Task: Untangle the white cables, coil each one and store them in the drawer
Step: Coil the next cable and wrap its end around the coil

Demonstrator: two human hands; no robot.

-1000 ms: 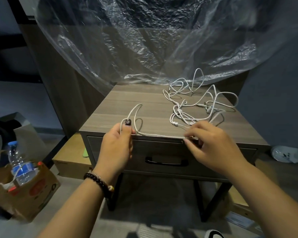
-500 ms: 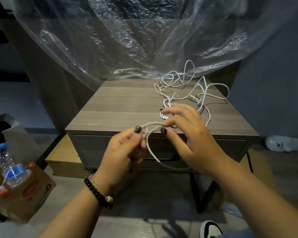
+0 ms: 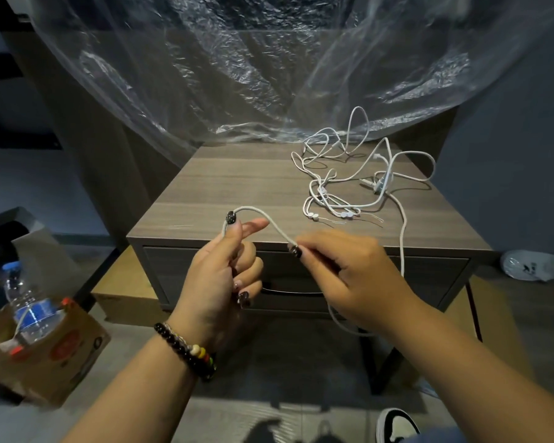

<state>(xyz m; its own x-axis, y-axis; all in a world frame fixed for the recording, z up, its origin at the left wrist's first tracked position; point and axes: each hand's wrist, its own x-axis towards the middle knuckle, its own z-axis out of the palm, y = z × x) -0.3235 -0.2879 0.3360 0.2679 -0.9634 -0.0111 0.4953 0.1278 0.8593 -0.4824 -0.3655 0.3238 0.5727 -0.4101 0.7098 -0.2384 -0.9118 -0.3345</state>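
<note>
A white cable (image 3: 263, 215) arches between my two hands in front of the nightstand. My left hand (image 3: 221, 270) pinches one end of the arch between thumb and forefinger, with the other fingers curled. My right hand (image 3: 349, 276) pinches the cable further along. From under that hand the cable loops down and climbs over the table edge (image 3: 403, 238) to a tangle of white cables (image 3: 349, 180) on the right half of the wooden top (image 3: 224, 187). The drawer (image 3: 179, 273) with its dark handle (image 3: 288, 291) is closed behind my hands.
Clear plastic sheeting (image 3: 237, 75) hangs over the back of the nightstand. A cardboard box (image 3: 45, 356) with a water bottle (image 3: 26, 308) sits on the floor at left. A flat box (image 3: 125, 295) lies beside the nightstand's left side, and a white shoe (image 3: 538, 266) lies at right.
My hands have moved apart and drawn the held cable into a wider arch. More cable now hangs down over the table's front edge on the right.
</note>
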